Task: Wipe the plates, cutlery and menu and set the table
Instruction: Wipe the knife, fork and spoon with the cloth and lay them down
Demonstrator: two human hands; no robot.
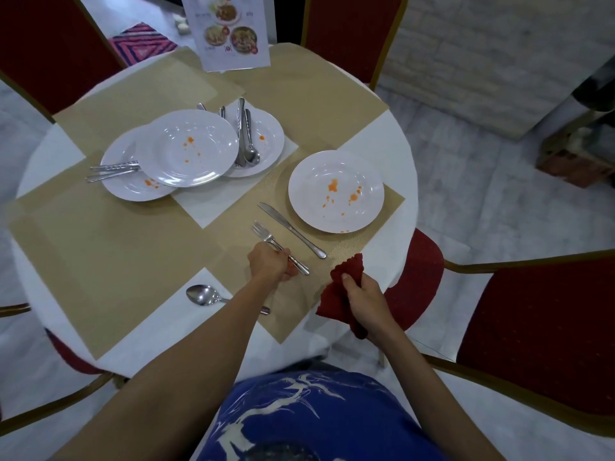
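My left hand point(270, 265) grips the handle of a fork point(266, 235) that lies on a beige placemat point(233, 241). A knife point(291, 229) lies just right of the fork. Beyond it sits a white plate point(336, 191) with orange stains. My right hand point(364, 296) holds a crumpled dark red cloth point(339, 287) above the table's near right edge. A spoon point(206, 295) lies near the front, partly under my left forearm. Three stained white plates point(188, 148) overlap at the left with cutlery on them. A menu card point(229, 28) stands at the far edge.
The round table has a white cloth point(396, 144) and several beige placemats. Red chairs with gold frames point(532, 331) stand around it on all sides. A pink patterned rug point(141, 41) lies on the floor behind.
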